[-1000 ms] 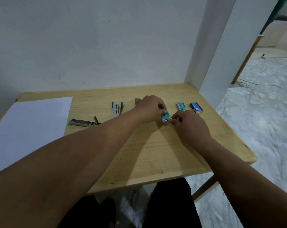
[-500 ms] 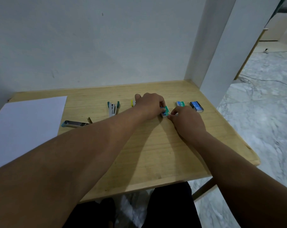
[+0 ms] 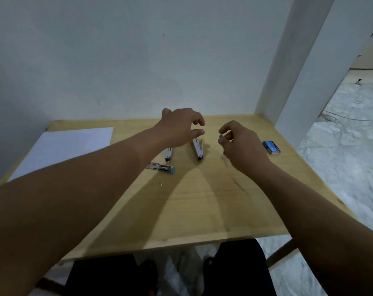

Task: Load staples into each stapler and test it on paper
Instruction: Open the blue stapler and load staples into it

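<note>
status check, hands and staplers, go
Left hand and right hand both off the table, fingers loosely curled, nothing plainly held. Yellow stapler lies open below them. Blue staple box untouched to the right.

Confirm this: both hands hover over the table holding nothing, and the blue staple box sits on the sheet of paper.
Wrong on the box. In the head view the blue staple box lies on bare wood near the table right edge, far from the sheet of paper. Left hand and right hand do look empty.
</note>
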